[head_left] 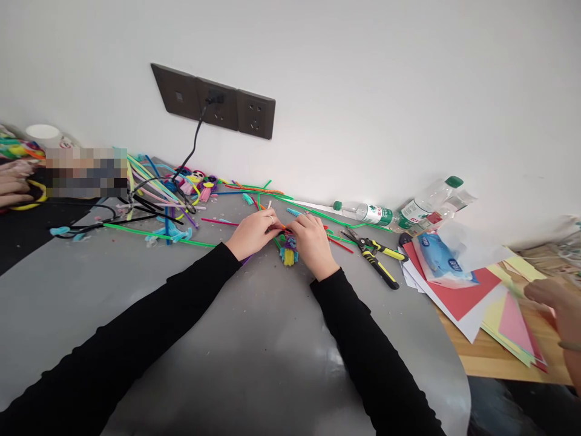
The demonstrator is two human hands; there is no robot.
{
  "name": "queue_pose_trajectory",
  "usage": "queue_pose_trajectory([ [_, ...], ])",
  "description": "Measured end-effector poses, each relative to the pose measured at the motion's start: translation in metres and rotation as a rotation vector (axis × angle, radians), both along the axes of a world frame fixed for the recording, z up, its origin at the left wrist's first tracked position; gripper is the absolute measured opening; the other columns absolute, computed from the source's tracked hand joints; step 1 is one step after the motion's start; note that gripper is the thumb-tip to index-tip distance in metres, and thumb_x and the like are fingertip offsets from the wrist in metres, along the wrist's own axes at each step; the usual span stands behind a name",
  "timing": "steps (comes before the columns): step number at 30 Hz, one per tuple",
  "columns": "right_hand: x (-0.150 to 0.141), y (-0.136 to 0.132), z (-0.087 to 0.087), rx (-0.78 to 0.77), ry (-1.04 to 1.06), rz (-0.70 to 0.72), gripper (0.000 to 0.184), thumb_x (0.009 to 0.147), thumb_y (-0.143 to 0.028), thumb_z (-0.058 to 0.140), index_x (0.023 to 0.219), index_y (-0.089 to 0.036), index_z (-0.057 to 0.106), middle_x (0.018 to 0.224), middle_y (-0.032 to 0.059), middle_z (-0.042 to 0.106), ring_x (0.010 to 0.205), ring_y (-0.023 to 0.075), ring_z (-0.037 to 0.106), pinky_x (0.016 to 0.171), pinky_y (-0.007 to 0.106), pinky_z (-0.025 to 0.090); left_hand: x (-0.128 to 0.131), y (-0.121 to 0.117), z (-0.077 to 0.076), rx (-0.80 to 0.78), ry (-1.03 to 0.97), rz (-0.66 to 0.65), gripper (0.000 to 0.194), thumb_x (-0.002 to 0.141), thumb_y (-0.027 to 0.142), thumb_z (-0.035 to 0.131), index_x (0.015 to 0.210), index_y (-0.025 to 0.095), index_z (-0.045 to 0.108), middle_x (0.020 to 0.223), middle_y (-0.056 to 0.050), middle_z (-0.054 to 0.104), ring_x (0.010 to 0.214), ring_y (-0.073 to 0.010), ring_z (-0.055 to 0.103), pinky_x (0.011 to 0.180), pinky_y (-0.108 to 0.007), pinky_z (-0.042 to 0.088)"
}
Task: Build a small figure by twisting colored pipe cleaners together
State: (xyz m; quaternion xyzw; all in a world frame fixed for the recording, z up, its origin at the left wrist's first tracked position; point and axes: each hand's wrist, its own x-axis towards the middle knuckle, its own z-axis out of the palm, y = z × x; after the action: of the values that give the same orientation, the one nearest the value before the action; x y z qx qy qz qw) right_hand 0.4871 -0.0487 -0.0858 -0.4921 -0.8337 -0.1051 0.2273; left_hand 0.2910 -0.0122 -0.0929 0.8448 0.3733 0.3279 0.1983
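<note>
My left hand (pixel 256 231) is closed, its fingertips pinched close to an orange pipe cleaner (pixel 284 228); a ring is on one finger. My right hand (pixel 313 242) meets it from the other side, thumb and fingers also closed. Just below the fingertips of the right hand shows a small pipe-cleaner figure (pixel 288 253) in yellow, blue and purple, partly covered by the hand. Around both hands lie loose pipe cleaners, among them a long green one (pixel 158 234) and a red one (pixel 218 221). The exact grip is hidden by the fingers.
Yellow-and-black pliers (pixel 374 257) lie to the right. Behind them are plastic bottles (pixel 370 213), a tissue pack (pixel 442 260) and coloured paper (pixel 476 293). Finished-looking small figures (pixel 200 183) and a black cable (pixel 194 145) are at the back left. Other people's hands appear at both edges.
</note>
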Motion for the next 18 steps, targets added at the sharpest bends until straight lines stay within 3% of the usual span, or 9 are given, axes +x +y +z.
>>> queue_pose_trajectory([
  [9,-0.004,-0.003,0.004,-0.089,0.307,-0.021,0.029,0.103,-0.015,0.047,0.092,-0.022,0.073,0.086,0.0066,0.075,0.087,0.0242,0.062,0.082,0.036,0.041,0.007,-0.006,0.011,-0.007,-0.328,0.08,0.013,0.09,0.024,0.062,0.083,0.018,0.072,0.086,-0.004,0.067,0.076,-0.0165,0.062,0.059,-0.025,0.047],
  [13,-0.009,-0.003,0.0,-0.133,0.454,-0.015,0.027,0.102,-0.016,0.049,0.093,-0.022,0.073,0.09,0.0059,0.077,0.089,0.024,0.067,0.083,0.035,0.044,0.008,-0.008,0.012,-0.053,-0.374,0.1,0.014,0.089,0.026,0.062,0.084,0.018,0.073,0.087,-0.005,0.068,0.076,-0.0168,0.063,0.058,-0.025,0.047],
  [18,-0.008,-0.001,-0.003,-0.143,0.468,-0.021,0.026,0.104,-0.02,0.047,0.105,-0.022,0.073,0.1,0.0068,0.077,0.092,0.0235,0.067,0.085,0.035,0.045,0.003,-0.003,0.013,-0.098,-0.357,0.146,0.014,0.088,0.029,0.064,0.087,0.018,0.073,0.089,-0.005,0.069,0.079,-0.0179,0.065,0.062,-0.026,0.049],
])
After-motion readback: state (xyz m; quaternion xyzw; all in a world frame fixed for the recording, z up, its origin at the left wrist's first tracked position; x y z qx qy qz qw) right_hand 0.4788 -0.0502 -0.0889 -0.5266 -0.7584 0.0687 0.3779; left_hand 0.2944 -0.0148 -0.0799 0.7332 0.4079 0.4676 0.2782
